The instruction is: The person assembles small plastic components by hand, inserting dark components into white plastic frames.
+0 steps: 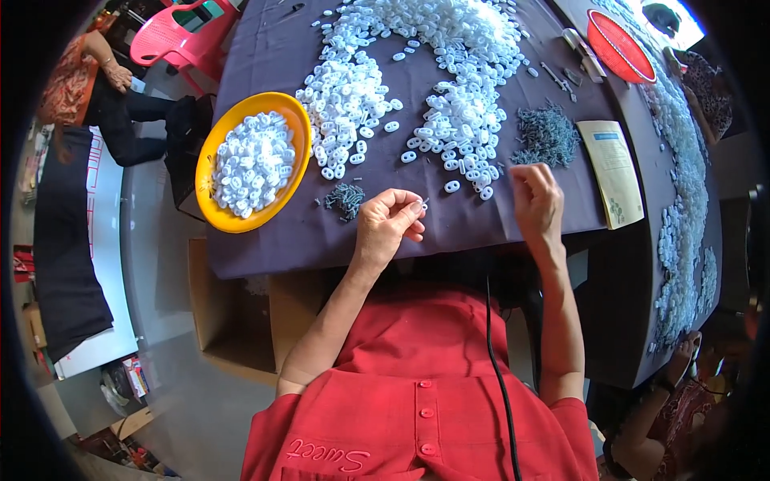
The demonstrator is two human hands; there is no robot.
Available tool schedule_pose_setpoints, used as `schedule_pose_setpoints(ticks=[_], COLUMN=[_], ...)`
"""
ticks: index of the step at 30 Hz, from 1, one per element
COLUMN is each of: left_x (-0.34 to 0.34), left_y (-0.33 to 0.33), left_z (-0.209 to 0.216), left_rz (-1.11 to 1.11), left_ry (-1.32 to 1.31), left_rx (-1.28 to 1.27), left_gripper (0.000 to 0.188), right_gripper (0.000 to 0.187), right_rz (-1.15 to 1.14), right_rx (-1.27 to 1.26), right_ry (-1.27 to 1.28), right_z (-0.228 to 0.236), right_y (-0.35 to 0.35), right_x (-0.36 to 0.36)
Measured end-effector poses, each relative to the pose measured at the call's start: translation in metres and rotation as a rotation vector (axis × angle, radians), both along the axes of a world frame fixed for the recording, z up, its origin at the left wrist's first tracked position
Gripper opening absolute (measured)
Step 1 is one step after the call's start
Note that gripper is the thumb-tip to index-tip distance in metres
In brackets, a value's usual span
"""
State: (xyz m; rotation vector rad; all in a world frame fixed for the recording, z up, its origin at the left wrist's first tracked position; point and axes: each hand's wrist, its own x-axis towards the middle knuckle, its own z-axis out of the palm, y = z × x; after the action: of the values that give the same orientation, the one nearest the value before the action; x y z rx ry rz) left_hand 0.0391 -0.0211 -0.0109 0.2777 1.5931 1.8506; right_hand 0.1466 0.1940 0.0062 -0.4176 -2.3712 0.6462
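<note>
Above the table's near edge, my left hand [383,224] pinches a small white plastic piece [424,205] between thumb and forefinger; fingertips partly cover it. My right hand [539,200] is raised to the right with its fingers curled together, and what they hold, if anything, is hidden. Just beyond it lies a pile of small grey pins or screws [548,136]. A smaller grey pile [343,200] sits beside my left hand. Heaps of white oval two-holed pieces [464,120] spread across the table. To the left, a yellow bowl [210,210] holds many similar white pieces.
A yellowish booklet [612,172] lies at the right table edge, with a red basket [621,46] farther back. Another table at right bears more white pieces [678,240], with people beside it. A cardboard box [233,321] stands below; a pink chair [180,42] and a person are at left.
</note>
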Motion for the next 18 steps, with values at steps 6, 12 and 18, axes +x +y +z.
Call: schedule_pose_setpoints(ticks=[6,12,18], left_x=[-0.013,-0.011,-0.012], left_y=[0.018,0.024,0.021], left_z=[0.003,-0.008,-0.014], left_rz=[-0.038,0.006,-0.014], left_ry=[0.129,0.104,0.172], left_rx=[-0.015,-0.036,0.021], left_gripper=[0.011,0.011,0.01], right_gripper=[0.008,0.014,0.019], right_rz=[-0.097,-0.019,0.35], right_rx=[-0.059,0.141,0.041], right_ry=[-0.131,-0.02,-0.141], right_z=[-0.011,0.002,-0.005], right_y=[0.032,-0.004,-0.052], right_x=[-0.005,-0.007,-0.032])
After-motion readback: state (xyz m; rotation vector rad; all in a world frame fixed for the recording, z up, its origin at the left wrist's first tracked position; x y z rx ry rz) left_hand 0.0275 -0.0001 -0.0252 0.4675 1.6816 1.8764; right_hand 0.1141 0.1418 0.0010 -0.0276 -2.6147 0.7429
